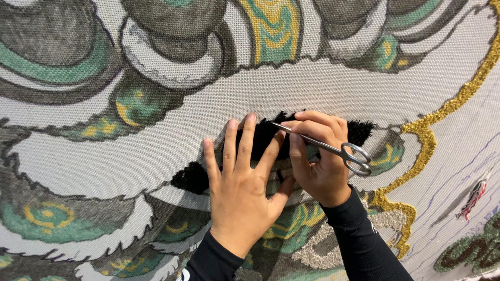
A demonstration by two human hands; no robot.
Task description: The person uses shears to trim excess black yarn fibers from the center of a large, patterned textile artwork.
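A large printed tufting cloth (321, 87) fills your view, grey-white weave marked with green, charcoal and yellow scrollwork. Your left hand (241, 185) lies flat on it, fingers spread wide, pressing on the strip of black tufted pile (261, 136) that runs across the middle of the cloth. Your right hand (316, 158) is closed around small silver scissors (329, 147), their tips aimed left over the black pile, just beside your left fingertips.

The blades sit close to your left index finger; a slip could nick it. Dipping the tips too low could snag or cut the backing weave, and an uneven pass could gouge the pile.

To the right runs a raised gold tufted line (433, 124), with loose red and white yarn (475, 195) farther out and dark green tufting (487, 241) near the edge. None of it blocks your hands.
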